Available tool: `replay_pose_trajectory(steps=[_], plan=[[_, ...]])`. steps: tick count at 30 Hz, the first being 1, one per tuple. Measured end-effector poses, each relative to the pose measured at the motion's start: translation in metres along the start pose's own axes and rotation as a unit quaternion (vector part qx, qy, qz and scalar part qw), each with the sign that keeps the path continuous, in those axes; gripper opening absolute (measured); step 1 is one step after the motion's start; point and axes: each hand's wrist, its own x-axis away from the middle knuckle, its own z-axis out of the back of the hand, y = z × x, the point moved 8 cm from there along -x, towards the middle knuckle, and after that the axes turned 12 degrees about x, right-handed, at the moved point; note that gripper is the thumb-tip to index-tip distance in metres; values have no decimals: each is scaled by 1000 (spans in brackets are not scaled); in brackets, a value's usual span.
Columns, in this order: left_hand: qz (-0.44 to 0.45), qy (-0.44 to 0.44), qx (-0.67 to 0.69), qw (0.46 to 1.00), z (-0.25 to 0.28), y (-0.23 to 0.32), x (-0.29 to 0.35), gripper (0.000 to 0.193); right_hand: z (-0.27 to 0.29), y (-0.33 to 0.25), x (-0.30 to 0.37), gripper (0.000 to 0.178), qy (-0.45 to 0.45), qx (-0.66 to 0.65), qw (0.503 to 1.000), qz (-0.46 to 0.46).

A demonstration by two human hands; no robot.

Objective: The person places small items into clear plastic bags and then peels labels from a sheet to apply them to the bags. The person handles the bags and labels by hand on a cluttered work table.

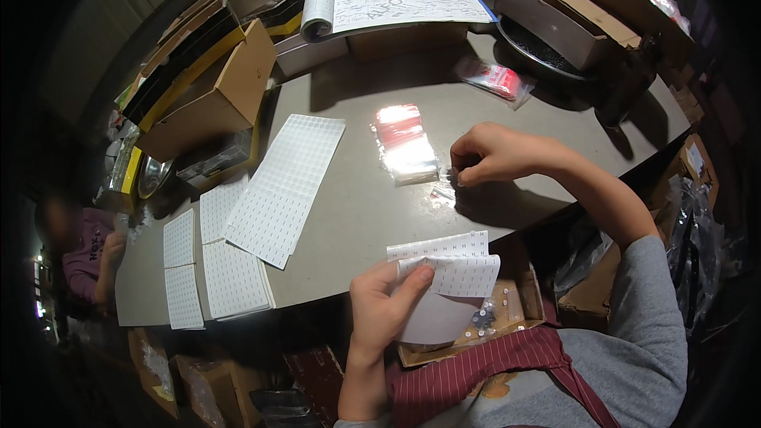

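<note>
My left hand [384,305] holds a folded white sticker sheet [452,269] at the table's near edge, thumb pressed on its front. My right hand [495,154] reaches over the grey table [372,214] and pinches a small clear plastic bag [445,178] between its fingertips. Just left of that hand lies a shiny stack of clear zip bags with red tops [404,143]. A small clear piece lies on the table under the right hand.
Several white sticker sheets [277,186] lie spread at left. Open cardboard boxes [214,99] line the far left and back. A packet of red-topped bags [498,79], a dark round pan [539,47] and a printed paper roll [396,1] sit behind. Another person [83,246] sits far left. A box with small parts [507,309] rests on my lap.
</note>
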Motion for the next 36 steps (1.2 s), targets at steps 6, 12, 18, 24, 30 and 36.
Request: replay_pose_trajectory(steps=[6, 12, 18, 24, 30, 36], plan=[[12, 1, -13, 1000, 0, 0, 0, 21, 1, 3, 10, 27, -10, 16, 1000, -24], [-2, 4, -5, 1000, 0, 0, -1, 20, 2, 5, 10, 34, 51, 173, 983, -30], [-1, 7, -9, 1000, -1, 3, 0, 19, 36, 20, 22, 39, 86, 151, 982, -76], [1, 13, -10, 1000, 2, 0, 1, 20, 37, 33, 46, 38, 27, 173, 982, -76], [4, 10, -11, 1000, 1, -2, 0, 19, 30, 36, 61, 25, 111, 132, 983, -59], [9, 20, 7, 1000, 3, -1, 1, 20, 18, 33, 75, 22, 36, -298, 954, -31]])
